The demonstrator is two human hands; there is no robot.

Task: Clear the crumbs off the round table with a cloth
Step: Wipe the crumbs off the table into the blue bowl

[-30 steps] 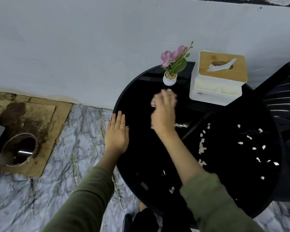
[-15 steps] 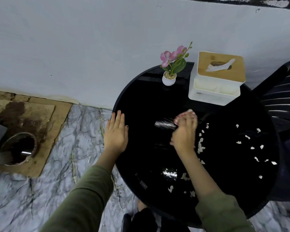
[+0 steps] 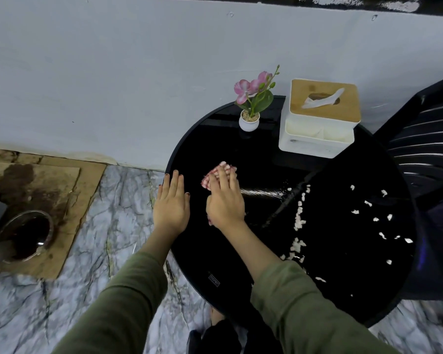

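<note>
A pale grey wall rises behind a round, glossy black table [image 3: 241,154] that stands on a marble-patterned floor [image 3: 92,226]. At the table's far edge sit a small white pot of pink artificial orchid [image 3: 251,103] and, just beside it, a white tissue box with a wooden lid [image 3: 320,118]. A black slatted chair [image 3: 425,139] is cut off at the right edge.

Half a second ago the right hand was near the middle of the table, close to the line of crumbs; now the right hand [image 3: 225,200] has swung back to the left side, just beside the left hand [image 3: 172,203]. It lies flat, fingers together, pressing down a red-and-white checked cloth [image 3: 215,173], which peeks out past the fingertips. The left hand has not moved: it rests open and empty, palm down on the table's left rim, probably steadying it.

That return likely starts another sweep. The left part of the tabletop looks clean, while the white crumbs [image 3: 298,221] lie in a rough band near the centre, with scattered bits on the right half, so much of the job remains.

Most of the cloth is hidden under the palm, so its size and folding cannot be told. Glare streaks the tabletop, and finer crumbs may be lost in the dark reflections.
</note>
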